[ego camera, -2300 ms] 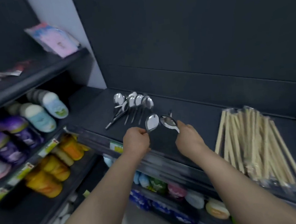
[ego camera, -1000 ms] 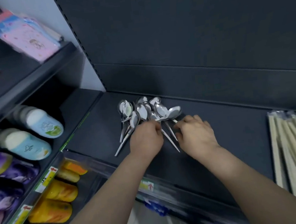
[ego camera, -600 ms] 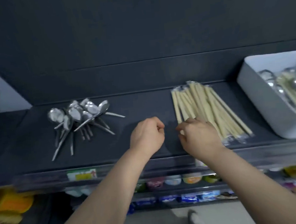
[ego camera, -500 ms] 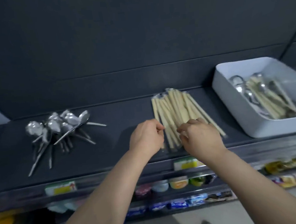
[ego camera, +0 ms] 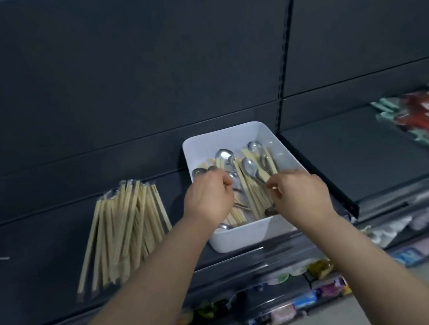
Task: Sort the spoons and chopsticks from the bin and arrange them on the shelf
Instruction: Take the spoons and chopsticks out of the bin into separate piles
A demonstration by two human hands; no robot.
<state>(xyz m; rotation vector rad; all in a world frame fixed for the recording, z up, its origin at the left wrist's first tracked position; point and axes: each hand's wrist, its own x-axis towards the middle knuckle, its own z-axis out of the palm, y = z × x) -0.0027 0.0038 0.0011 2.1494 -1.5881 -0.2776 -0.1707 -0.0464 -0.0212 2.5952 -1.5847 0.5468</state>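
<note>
Both hands are reaching into the white bin (ego camera: 242,235), which is sitting on the dark shelf (ego camera: 47,272). The left hand (ego camera: 206,200) is hovering with its fingers curled over the mixed spoons (ego camera: 249,168) and chopsticks (ego camera: 251,198) inside; whether it is gripping anything cannot be told. The right hand (ego camera: 301,193), just to its right, is also curling thumb and fingers together, its hold equally unclear. Left of the left hand, a sorted pile of wrapped chopsticks (ego camera: 125,232) is lying on the shelf.
</note>
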